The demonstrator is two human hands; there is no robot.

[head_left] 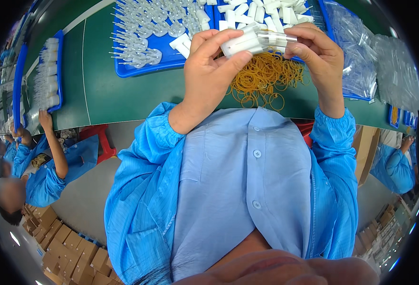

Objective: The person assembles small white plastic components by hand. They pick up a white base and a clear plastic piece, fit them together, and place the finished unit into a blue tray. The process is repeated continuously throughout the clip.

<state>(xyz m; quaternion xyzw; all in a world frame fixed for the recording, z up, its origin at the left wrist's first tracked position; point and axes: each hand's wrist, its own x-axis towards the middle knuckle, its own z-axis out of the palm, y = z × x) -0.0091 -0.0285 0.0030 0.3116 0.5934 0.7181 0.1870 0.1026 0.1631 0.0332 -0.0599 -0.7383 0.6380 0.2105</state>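
A white plastic part [240, 45] is pinched between the thumb and fingers of my left hand [202, 76]. A clear plastic sleeve [278, 39] reaches from its right end to my right hand [321, 57], whose thumb and fingers grip the sleeve's far end. Whether the sleeve is fitted around the part or only meets it, I cannot tell. Just below both hands, a loose pile of yellow-brown rubber bands [266, 76] lies on the green table [109, 90]. Behind my hands, several similar white parts [240, 10] fill a blue tray.
A blue tray [126, 71] at the back left holds white pieces with thin tips [145, 35]. At the right, another tray carries clear plastic sleeves [357, 61], beside more clear plastic [397, 71]. A co-worker's hand [44, 118] touches a blue-edged tray far left. Cardboard boxes [67, 251] stand lower left.
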